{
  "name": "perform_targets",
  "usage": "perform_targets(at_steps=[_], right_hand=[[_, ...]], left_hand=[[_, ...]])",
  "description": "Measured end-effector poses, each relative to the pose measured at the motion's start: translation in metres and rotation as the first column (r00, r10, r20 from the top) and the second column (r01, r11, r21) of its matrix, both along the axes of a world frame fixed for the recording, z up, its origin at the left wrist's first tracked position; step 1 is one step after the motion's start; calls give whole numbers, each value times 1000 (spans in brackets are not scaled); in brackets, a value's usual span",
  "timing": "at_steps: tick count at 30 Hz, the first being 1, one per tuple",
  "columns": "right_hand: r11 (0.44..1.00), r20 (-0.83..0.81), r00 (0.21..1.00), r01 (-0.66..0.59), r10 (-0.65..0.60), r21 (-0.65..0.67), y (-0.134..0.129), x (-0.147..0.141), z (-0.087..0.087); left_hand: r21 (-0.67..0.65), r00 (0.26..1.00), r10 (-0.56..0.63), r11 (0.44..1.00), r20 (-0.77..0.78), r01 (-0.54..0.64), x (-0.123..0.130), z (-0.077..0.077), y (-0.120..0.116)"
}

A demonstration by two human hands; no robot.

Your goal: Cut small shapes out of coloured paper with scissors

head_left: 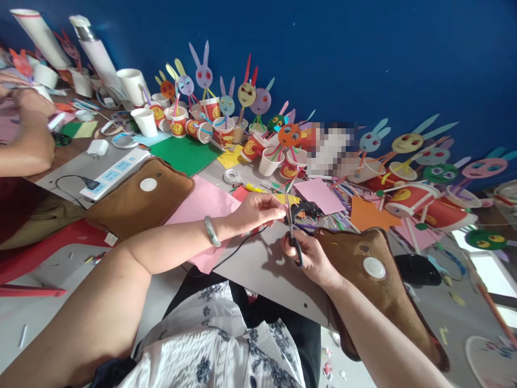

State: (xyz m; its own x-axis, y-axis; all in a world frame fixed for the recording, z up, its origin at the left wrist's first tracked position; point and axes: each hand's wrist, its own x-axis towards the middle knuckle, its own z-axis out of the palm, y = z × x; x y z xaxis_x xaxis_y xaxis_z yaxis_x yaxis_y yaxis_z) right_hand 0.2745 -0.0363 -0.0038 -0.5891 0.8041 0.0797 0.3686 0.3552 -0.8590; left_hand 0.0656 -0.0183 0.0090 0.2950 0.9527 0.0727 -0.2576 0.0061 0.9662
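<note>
My right hand [309, 256] is closed round the black handles of a pair of scissors [289, 215], whose blades point up and away from me. Just left of the blades, my left hand [258, 212] pinches a small pink paper piece [284, 209], partly hidden by the fingers. A large pink sheet [202, 210] lies beneath and left of my left wrist, which wears a bangle. Beyond my hands are a smaller pink sheet [320, 195], an orange sheet [374, 214] and a yellow marker [255, 188].
Paper cups with rabbit-faced figures [226, 126] line the blue wall. Brown cushions lie at left [137, 202] and right [379, 285]. A power strip [117, 172], a green sheet [183, 155] and a black mouse [418, 269] are on the table. Another person's arm [30, 134] reaches in at far left.
</note>
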Motion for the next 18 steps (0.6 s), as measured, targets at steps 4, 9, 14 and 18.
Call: perform_targets(at_steps=[4,9,14,18], right_hand=[[1000,-4,1000,2,-2,0,0,0,-1],[1000,-12,1000,8,-8,-6,0,0,0],[1000,0,1000,7,-7,10,0,-1,2],[1000,2,1000,6,-6,9,0,-1,3]], left_hand=[[9,1000,-8,1000,-22,9,0,0,0],[-6,1000,-6,1000,-29,6,0,1,-1],[-4,1000,-3,1000,-18,3,0,1,-2],[-3,1000,7,1000,-21,-7,-1,4,-3]])
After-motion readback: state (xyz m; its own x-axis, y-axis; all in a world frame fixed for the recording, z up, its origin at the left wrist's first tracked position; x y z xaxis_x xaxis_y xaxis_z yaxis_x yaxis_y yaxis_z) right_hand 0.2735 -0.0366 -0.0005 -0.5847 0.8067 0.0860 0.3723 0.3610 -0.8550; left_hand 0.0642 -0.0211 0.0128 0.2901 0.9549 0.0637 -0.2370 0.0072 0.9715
